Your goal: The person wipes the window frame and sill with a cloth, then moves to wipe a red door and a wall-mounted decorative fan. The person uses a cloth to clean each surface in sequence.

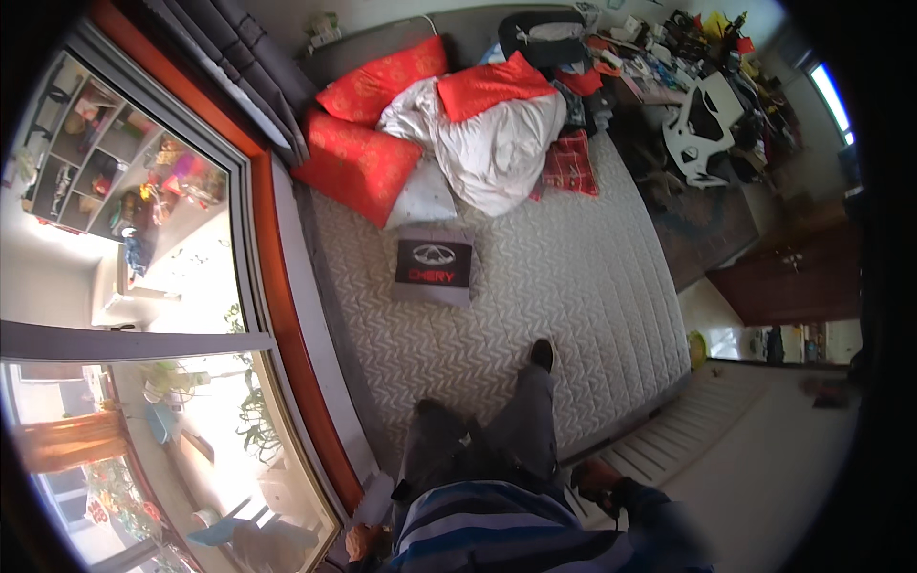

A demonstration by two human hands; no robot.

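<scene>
My left hand is low in the picture beside the window frame, close to a pale grey cloth; its fingers are too small and shaded to read. On the other side of my striped shirt, my right hand hangs by my hip, with something dark beside or in it that I cannot make out. My feet in dark shoes stand on a patterned mattress. Ahead of them lies a square grey cushion with a dark printed panel.
Red pillows, a rumpled white quilt and a plaid cloth lie towards the headboard. An orange-framed window runs along the left. A cluttered table and a white plastic fairing stand at the upper right.
</scene>
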